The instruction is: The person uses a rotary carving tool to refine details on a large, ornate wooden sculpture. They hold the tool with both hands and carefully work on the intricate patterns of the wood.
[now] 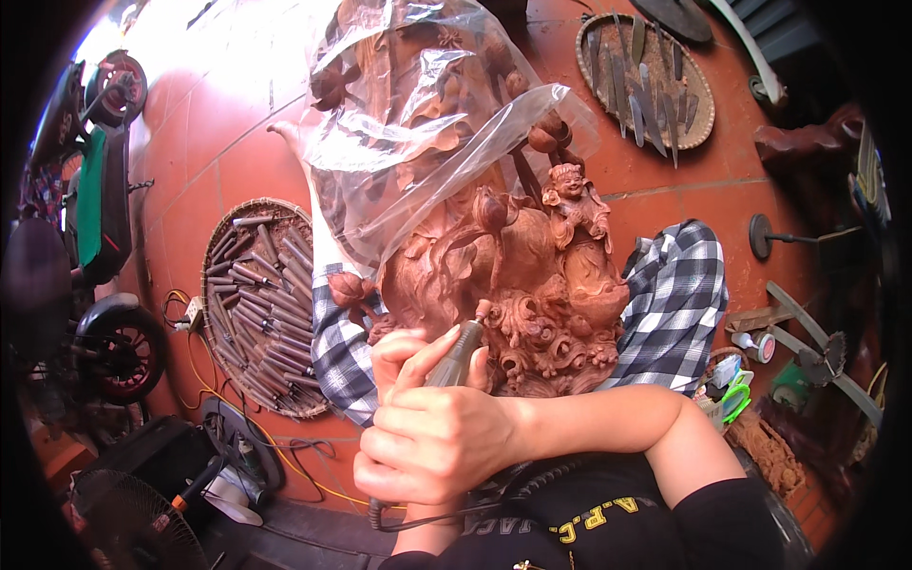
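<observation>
Red floor tiles surround our carved wooden sculpture, with a wicker tray of chisels to its left. At the sculpture's near side, our left hand and right hand wrap their fingers around a rotary carving tool.

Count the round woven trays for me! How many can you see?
2. One tray is left of the carving; the other tray is beyond it, at the upper right. More could be hidden.
</observation>
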Demonstrator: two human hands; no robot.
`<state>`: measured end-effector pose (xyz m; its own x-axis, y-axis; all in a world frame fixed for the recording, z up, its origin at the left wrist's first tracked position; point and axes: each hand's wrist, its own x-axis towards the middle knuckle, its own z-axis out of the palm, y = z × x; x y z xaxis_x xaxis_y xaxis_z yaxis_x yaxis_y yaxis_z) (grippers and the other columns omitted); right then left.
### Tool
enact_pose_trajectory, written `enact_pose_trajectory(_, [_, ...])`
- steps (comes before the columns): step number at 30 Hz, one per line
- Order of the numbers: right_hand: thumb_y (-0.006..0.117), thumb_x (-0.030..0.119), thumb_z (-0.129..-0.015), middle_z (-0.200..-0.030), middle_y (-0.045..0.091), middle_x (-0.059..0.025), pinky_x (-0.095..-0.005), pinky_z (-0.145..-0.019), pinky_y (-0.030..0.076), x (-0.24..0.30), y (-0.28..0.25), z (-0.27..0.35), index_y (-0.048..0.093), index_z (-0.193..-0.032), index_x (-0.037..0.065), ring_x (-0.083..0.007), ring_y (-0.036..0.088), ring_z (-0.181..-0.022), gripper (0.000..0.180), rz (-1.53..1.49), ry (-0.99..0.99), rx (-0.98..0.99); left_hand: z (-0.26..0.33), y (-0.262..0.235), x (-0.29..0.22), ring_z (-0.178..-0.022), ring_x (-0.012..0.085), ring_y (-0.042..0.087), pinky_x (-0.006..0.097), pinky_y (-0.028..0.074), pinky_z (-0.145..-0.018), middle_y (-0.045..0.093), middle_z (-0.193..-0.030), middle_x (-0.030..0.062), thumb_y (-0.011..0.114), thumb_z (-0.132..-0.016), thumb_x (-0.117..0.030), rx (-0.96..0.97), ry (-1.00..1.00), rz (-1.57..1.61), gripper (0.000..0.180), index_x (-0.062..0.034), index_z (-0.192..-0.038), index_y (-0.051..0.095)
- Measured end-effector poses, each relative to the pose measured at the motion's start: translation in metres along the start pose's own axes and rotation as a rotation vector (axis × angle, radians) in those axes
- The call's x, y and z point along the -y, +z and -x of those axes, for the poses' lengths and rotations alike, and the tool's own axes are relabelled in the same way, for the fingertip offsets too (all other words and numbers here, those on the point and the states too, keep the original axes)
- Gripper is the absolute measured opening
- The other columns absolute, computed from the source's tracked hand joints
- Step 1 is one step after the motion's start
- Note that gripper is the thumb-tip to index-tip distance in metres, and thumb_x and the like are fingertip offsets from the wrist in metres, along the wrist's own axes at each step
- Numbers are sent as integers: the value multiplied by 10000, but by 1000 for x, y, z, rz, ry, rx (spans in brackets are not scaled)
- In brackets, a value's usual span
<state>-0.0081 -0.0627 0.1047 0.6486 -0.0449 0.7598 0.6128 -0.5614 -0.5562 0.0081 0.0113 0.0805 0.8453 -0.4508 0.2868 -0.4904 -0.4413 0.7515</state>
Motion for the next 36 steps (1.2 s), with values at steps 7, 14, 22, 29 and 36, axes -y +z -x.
enact_pose_trajectory(7, [667,139,-676,-639,436,-5,-297,-519,467,-7,-2,-12,519,-719,101,-154,548,-576,159,-54,143,9,-13,0,-15,-1256,329,546,438,468,-1072,554,-1304,150,825,-702,-80,60,-186,22,356,6,-1020,691])
enact_pose_trajectory(14, [666,161,-656,-632,433,-12,-301,-516,468,-14,-7,-19,508,-686,106,-160,549,-570,170,-24,221,-6,-23,-3,-21,-1163,221,610,381,438,-1080,591,-1266,99,856,-719,-52,235,-231,-71,467,-7,-1135,648])
enact_pose_trajectory(22, [660,169,-666,-631,459,-24,-332,-523,484,-6,-13,-28,510,-688,92,-172,569,-579,170,19,312,-16,-30,-4,-33,-1099,197,631,370,472,-1052,596,-1221,96,839,-682,-14,239,-268,-35,488,-17,-1125,634])
enact_pose_trajectory(29, [585,266,-857,-660,562,-109,-409,-578,522,-9,-7,-25,584,-785,34,-263,648,-606,243,-6,332,45,-35,-7,-30,-1076,184,631,351,479,-1033,575,-1206,83,831,-709,-54,303,-287,-64,454,-18,-1116,633])
enact_pose_trajectory(36, [653,178,-723,-623,514,-53,-355,-518,503,-9,9,-16,534,-675,72,-197,587,-542,166,40,247,45,-22,-7,-12,-1132,271,605,403,462,-1053,570,-1201,102,833,-720,-131,219,-232,-89,333,-28,-1004,692])
